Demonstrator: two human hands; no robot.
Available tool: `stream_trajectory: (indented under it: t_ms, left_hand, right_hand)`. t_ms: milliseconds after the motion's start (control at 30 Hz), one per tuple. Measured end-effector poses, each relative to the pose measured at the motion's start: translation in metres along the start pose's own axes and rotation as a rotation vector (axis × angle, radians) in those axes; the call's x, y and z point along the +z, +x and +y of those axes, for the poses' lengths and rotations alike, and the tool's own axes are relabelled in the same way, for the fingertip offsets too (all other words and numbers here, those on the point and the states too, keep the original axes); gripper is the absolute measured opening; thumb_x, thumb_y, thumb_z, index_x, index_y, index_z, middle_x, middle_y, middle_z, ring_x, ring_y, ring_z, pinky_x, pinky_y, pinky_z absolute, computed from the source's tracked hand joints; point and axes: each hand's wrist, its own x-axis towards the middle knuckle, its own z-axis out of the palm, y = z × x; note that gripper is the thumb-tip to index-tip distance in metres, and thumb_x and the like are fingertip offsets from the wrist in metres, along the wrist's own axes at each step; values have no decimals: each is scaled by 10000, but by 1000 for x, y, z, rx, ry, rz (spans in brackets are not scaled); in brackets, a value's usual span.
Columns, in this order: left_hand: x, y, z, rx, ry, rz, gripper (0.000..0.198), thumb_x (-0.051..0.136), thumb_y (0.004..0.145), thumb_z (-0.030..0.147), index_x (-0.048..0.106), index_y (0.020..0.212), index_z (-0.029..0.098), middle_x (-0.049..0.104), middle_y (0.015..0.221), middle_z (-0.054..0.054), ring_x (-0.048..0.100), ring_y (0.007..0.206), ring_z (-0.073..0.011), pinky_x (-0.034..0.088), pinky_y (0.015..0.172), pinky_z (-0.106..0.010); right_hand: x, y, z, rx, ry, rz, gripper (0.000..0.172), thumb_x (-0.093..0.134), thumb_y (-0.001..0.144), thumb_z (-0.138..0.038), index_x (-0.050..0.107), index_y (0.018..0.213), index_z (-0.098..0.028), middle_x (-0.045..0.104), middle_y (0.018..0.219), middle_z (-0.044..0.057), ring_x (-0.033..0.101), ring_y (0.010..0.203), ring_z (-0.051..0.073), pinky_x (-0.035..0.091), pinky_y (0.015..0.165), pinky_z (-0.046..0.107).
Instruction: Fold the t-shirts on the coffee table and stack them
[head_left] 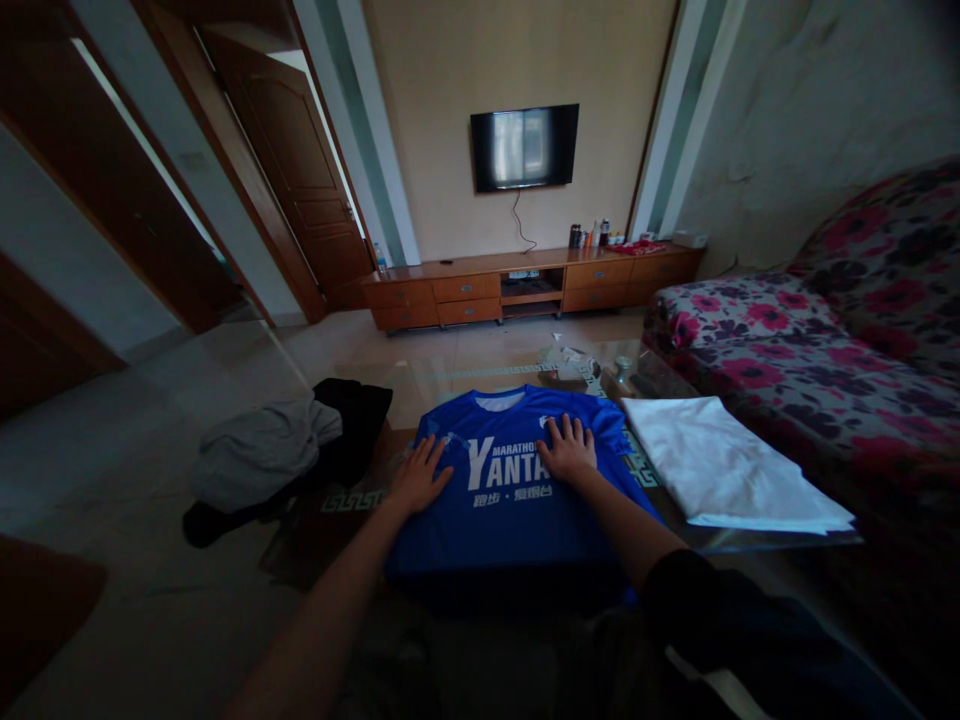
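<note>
A blue T-shirt with white lettering lies spread on a glass table, its collar facing away from me. My left hand rests on the shirt's left side, fingers spread and pointing away. On the chest, right of the middle, my right hand lies flat with its fingers apart, covering the end of the lettering. Neither hand holds anything. The lower edge of the shirt is dark and hard to make out.
Folded white cloth lies on the right of the glass table. Grey clothing and black clothing are heaped at the left. A floral sofa stands at the right, a low wooden cabinet beyond.
</note>
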Motion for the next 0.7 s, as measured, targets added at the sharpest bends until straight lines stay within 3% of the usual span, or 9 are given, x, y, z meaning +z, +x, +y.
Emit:
stream_trajectory:
  t_ms: [200, 333, 400, 500, 600, 700]
  left_hand:
    - [-11, 1, -7, -33, 22, -28, 721, 301, 982, 617, 253, 1595, 239, 192, 1674, -90, 183, 1540, -272, 172, 1236, -492]
    - [-19, 4, 1, -16, 48, 4, 707, 325, 974, 617, 367, 1549, 208, 269, 1649, -115, 208, 1534, -276, 114, 1248, -505]
    - [-20, 6, 3, 19, 42, 71, 672, 297, 993, 581, 400, 1532, 193, 286, 1644, -114, 197, 1538, -261, 103, 1256, -476]
    - [-15, 7, 2, 55, 0, 84, 655, 268, 1010, 541, 341, 1562, 195, 265, 1654, -98, 205, 1536, -251, 155, 1251, -449]
    - [-6, 6, -1, 60, -37, 48, 663, 259, 1010, 562, 305, 1577, 221, 264, 1655, -83, 224, 1530, -257, 193, 1239, -454]
    - [-1, 5, -3, 49, -49, 55, 667, 270, 1005, 583, 301, 1579, 244, 267, 1655, -75, 230, 1528, -262, 195, 1236, -464]
  right_hand:
    - [2, 7, -13, -42, 57, -25, 779, 287, 968, -666, 205, 1621, -248, 82, 1691, 104, 24, 1539, 349, 20, 1198, 547]
    - [-18, 13, -8, -17, 183, 21, 613, 254, 1014, -553, 419, 1526, -259, 295, 1630, 100, 258, 1479, 320, 203, 1172, 526]
    - [-31, 15, 3, 65, 223, 158, 541, 237, 1031, -440, 484, 1465, -231, 404, 1550, 135, 377, 1399, 313, 302, 1121, 512]
    - [-48, 18, 28, 344, 209, 286, 508, 294, 1003, -300, 475, 1450, -138, 440, 1478, 219, 404, 1372, 338, 353, 1086, 518]
    - [-56, 20, 55, 594, 224, 180, 581, 440, 944, -309, 448, 1459, -39, 433, 1439, 323, 462, 1332, 399, 430, 1016, 548]
    - [-58, 23, 76, 578, 226, 121, 628, 566, 872, -363, 531, 1394, -15, 547, 1307, 354, 587, 1193, 433, 507, 896, 569]
